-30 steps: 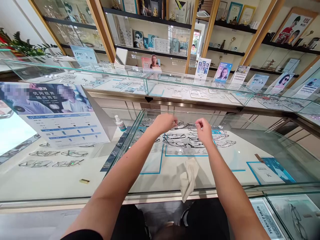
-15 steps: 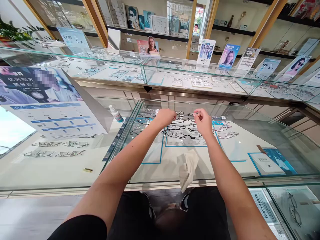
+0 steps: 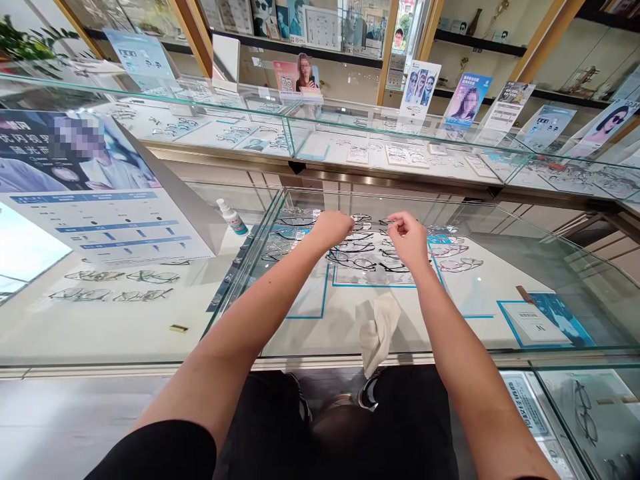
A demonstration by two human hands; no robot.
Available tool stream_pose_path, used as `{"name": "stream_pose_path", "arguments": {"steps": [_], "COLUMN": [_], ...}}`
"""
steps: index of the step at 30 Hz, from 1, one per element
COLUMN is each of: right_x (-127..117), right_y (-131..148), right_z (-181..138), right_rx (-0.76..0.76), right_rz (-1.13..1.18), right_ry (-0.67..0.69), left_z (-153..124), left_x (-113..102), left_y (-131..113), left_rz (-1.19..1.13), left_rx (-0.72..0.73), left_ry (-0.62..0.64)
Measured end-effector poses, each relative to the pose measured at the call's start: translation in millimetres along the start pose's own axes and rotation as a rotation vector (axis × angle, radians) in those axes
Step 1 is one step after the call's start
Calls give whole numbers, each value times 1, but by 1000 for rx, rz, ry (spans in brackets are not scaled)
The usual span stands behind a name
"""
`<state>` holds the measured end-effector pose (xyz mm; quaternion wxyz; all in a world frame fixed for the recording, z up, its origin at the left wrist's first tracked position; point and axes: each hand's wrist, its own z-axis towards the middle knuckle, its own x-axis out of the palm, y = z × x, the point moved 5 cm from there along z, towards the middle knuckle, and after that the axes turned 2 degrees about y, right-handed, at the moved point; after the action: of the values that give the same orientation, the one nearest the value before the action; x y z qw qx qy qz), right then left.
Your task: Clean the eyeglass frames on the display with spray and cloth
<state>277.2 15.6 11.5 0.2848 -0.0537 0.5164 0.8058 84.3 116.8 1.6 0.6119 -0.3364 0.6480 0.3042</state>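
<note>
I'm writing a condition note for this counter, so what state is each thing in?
Left hand: curled, contents hidden.
Right hand: curled, grip unclear.
Cloth: crumpled, lower end past the counter edge.
Bottle: standing, top on.
Large sign: standing, folded like a tent.
Eyeglasses: laid in rows.

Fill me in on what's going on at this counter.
A person is reaching out with both bare hands above rows of eyeglasses in a glass display case. The left hand and right hand are apart, fingers curled; whether either holds a pair is hard to tell. A pale cloth lies crumpled at the near edge, between the forearms. Off to the left, a spray bottle stands beside a large propped sign.
</note>
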Motion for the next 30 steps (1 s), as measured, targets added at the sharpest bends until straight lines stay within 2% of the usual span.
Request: {"name": "stream_pose_path", "arguments": {"steps": [5,9,15,21,25,30], "right_x": [0,0,1,1,0,6], "right_y": [-1,0,1,3,1,-4], "right_z": [0,0,0,-1,-1,0], "right_rx": [10,-6,-9,-7,-6,17], "right_rz": [-19,-27,-51,-61,-61,-39], "right_ry": [-4,-4,9,7,6,57], "left_z": [-4,-6,-3,-2,-4,-22], "left_x": [-8,-10,1,-1,-12,-46], "left_y": [2,1,0,1,0,-10], "left_rz": [-8,1,0,-2,3,-81], "left_rx": [7,82,110,100,92,91], "left_ry": [-50,-130,-94,-109,-129,-220]}}
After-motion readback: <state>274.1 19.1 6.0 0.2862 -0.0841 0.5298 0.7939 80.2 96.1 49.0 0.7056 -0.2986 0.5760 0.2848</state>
